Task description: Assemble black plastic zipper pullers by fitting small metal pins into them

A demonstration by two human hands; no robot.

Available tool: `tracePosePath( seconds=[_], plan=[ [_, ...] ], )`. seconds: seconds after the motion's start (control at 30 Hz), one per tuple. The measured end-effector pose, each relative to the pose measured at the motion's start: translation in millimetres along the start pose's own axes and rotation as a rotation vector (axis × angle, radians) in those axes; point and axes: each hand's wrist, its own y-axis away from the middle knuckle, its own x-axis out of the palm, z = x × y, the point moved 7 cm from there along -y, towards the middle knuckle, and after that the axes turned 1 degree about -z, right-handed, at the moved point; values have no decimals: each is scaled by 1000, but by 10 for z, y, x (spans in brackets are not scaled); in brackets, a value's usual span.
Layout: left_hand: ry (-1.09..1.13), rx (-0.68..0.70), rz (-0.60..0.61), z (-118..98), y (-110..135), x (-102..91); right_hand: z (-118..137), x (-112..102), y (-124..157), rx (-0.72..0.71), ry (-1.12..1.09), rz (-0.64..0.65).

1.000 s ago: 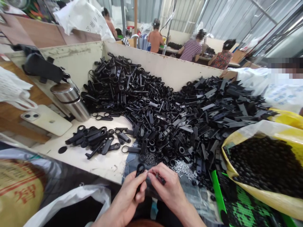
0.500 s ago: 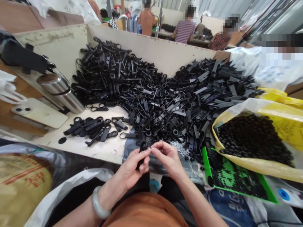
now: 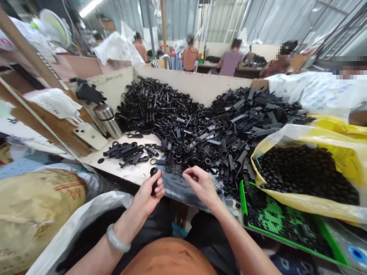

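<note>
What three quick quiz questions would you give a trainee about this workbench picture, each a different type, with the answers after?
1. True or false: the left hand holds a black plastic piece.
2. Multiple choice: what lies flat beside the steel flask? A. a phone; B. a mug; C. a hammer.
3. Fill in the blank: the small round black parts sit in a ___ bag.

Key: 1 true; 2 A; 3 yellow.
</note>
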Motion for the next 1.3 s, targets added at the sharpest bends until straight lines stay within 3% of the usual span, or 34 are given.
tracePosePath(
  seconds=[0.1,0.23,0.4,0.6,0.77,0.9,1.03,1.3],
  plan=[
    [-12,80,-54,29,76,-190,-120,-82,7,26,75,-6],
    [-37,107,-79,225,137,-356,-146,111,-61,10,180,54],
    [-64,72,-81,407,138,-425,-76,366,-89,-17,302,124],
    [-78,18,-74,471,53,-486,-96,244,62,8,368,134],
    [-101,-24,-62,535,-46,-476,-146,333,85,89,346,142],
    [-116,-45,-50,522,-76,-449,-179,348,29,185,196,89],
    [-109,-57,3,440,1,-339,-142,344,73,282,-100,60],
    [-127,-81,128,329,197,-9,-59,608,352,450,-683,-64]
  ],
)
